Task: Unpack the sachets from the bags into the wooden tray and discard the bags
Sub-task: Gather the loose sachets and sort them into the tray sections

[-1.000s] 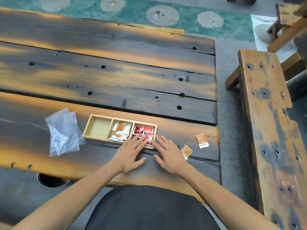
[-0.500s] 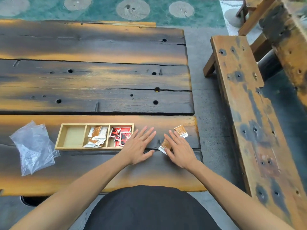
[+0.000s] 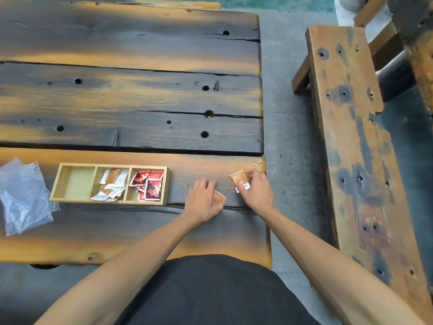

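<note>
1. We sat at a weathered plank table (image 3: 131, 95), a rough bench (image 3: 351, 127) running off at three o'clock, our work laid along the near plank.

2. Crumpled clear bags (image 3: 23, 195) lay at nine o'clock of the wooden tray (image 3: 110, 202), just beside its left end and not yet discarded.

3. The tray held three compartments: the left one bare, the middle one heaped with orange-and-white sachets (image 3: 113, 184), the right one with red sachets (image 3: 148, 185).

4. Our left hand (image 3: 201, 200) lay at three o'clock of the tray, fingers curled narrow over an orange sachet (image 3: 219, 198), whose corner showed at the hand's three o'clock, under the fingertips and against the plank; whether it was pinched or merely pressed, we could not tell.

5. Our right hand (image 3: 257, 192) sat near the table's corner, fingers closed narrow on a second orange sachet (image 3: 239, 180), which stood tilted at the hand's ten o'clock with its lower edge at the thumb.

6. In our judgement, the step was gathering these two strays for the middle compartment.

7. Done well, we thought, each flat packet would be dragged up onto an edge, pinched firmly, and carried toward nine o'clock without nudging the light tray.

8. The corner lay just beside the right hand, so a fumble could send that packet over.
</note>
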{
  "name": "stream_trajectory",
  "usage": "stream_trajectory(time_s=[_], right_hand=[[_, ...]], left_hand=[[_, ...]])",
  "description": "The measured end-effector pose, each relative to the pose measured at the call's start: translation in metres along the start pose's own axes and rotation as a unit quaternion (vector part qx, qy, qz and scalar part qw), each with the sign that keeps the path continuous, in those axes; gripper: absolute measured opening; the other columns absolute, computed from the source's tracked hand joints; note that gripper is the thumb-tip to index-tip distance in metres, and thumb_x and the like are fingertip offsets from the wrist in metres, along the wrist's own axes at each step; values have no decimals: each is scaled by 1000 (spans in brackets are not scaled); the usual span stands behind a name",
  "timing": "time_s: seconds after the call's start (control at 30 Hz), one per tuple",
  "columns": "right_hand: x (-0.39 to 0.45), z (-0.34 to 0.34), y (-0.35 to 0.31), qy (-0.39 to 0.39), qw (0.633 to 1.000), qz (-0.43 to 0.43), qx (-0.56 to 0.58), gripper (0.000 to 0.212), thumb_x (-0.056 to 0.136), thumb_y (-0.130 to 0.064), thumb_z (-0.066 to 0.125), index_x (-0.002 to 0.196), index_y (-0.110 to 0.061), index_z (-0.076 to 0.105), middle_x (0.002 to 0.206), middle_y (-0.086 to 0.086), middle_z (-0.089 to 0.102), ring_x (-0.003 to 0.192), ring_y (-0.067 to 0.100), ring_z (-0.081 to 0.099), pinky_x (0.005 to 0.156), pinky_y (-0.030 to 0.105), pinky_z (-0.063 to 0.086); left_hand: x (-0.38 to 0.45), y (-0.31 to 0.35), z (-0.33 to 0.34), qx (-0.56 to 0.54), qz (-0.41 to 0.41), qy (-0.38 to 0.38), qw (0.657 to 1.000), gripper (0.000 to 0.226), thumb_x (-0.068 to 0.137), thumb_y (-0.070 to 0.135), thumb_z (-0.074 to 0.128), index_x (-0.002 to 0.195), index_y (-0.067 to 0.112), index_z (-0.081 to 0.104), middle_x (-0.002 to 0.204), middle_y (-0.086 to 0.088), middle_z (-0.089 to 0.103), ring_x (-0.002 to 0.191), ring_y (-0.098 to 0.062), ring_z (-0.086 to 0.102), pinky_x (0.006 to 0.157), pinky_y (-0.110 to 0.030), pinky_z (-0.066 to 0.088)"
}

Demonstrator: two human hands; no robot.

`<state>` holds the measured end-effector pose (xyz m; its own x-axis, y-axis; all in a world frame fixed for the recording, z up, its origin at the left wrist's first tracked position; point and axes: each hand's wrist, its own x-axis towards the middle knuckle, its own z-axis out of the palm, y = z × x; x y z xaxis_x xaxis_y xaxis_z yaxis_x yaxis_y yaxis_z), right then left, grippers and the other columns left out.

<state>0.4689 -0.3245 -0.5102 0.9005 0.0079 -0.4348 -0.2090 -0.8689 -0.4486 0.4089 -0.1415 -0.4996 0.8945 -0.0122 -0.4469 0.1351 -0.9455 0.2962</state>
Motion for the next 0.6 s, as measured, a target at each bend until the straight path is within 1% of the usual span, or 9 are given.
stream_trajectory(time_s=[0.07,0.13,0.2,0.3,0.4,0.5,0.57,0.6], right_hand=[[8,3,-4,-5,1000,-3,-1,63,88,-50,69,137,-17,48,139,9,52,131,31,48,101,45,46],[13,6,-6,-5,1000,-8,-4,61,86,-47,72,135,-18,50,138,8,52,133,28,46,103,43,44],[15,7,-6,-2,1000,-15,-7,61,85,-45,74,134,-18,50,136,6,53,133,27,46,104,42,44],[16,8,-3,-1,1000,-13,16,63,82,-41,80,133,-21,50,134,2,54,129,23,48,102,41,46],[18,9,0,-7,999,-9,51,64,76,-35,86,130,-25,53,127,0,57,117,20,55,98,41,49],[21,9,0,-14,996,-7,86,52,76,-24,87,122,-29,62,113,0,56,107,20,60,96,39,49],[20,9,-2,-15,994,0,112,44,80,-17,84,119,-29,66,108,1,57,102,20,62,95,35,50],[19,9,-4,-13,992,5,127,42,81,-13,82,117,-30,67,108,2,60,100,19,64,96,34,51]], left_hand=[[3,4,8,-40,-28,-16,999,63,84,52,65,133,17,48,125,-8,52,120,-30,48,99,-44,45],[5,5,14,-81,-58,-29,995,55,84,42,69,129,18,49,125,-7,54,120,-29,51,97,-45,48],[7,4,19,-121,-97,-29,987,49,84,30,73,126,20,50,125,-4,55,119,-26,53,94,-45,51],[9,1,22,-164,-129,-21,978,47,81,19,76,122,21,51,119,-1,57,112,-23,55,88,-41,52],[13,-3,24,-189,-138,-33,972,36,79,14,76,108,21,56,106,-1,58,101,-23,57,80,-39,51],[14,-9,21,-204,-130,-62,968,21,78,16,76,90,23,60,93,-1,58,91,-23,59,72,-33,47],[13,-14,17,-230,-124,-74,962,18,81,16,77,84,20,60,82,2,59,83,-19,58,68,-29,41],[12,-16,14,-241,-122,-77,960,16,82,16,78,83,18,62,80,2,61,80,-19,59,67,-28,41]])
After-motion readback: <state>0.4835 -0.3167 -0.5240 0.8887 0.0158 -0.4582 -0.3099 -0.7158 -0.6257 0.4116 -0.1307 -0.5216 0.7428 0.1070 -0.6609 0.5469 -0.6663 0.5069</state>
